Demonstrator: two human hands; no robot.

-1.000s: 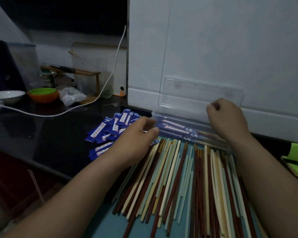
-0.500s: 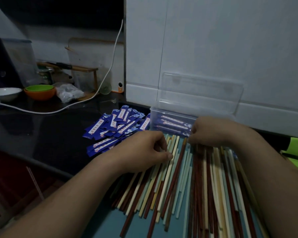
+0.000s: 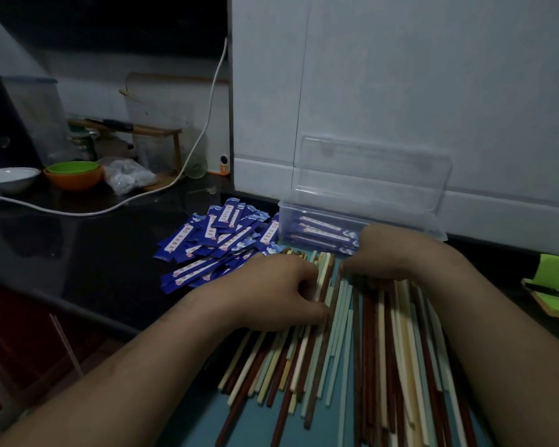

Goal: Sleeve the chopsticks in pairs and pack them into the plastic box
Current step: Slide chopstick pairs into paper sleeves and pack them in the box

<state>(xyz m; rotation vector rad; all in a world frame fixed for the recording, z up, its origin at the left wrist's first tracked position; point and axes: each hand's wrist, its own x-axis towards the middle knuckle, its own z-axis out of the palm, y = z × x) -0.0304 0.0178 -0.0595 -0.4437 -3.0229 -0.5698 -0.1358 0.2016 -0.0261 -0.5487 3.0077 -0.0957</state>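
Several loose chopsticks (image 3: 368, 350) in cream, pale green and dark red lie fanned out on a teal mat (image 3: 207, 424). My left hand (image 3: 271, 291) rests on the left side of the pile and pinches a few cream chopsticks between thumb and fingers. My right hand (image 3: 388, 253) lies knuckles up over the far ends of the chopsticks, its fingers curled round them. Behind the hands stands the clear plastic box (image 3: 304, 209) with its lid (image 3: 368, 172) upright, and a few sleeved pairs (image 3: 320, 230) lie inside. A heap of blue paper sleeves (image 3: 220, 240) lies left of the box.
A white cabinet (image 3: 400, 91) rises right behind the box. On the dark counter at left are a white cable (image 3: 78, 211), an orange and green bowl (image 3: 73, 177), a white bowl (image 3: 8, 179) and a plastic bag (image 3: 126, 175). A green pad (image 3: 555, 285) sits at far right.
My right hand has come back from the box down onto the far ends of the loose chopsticks. My left hand has slid right onto the pile and curled its fingers.
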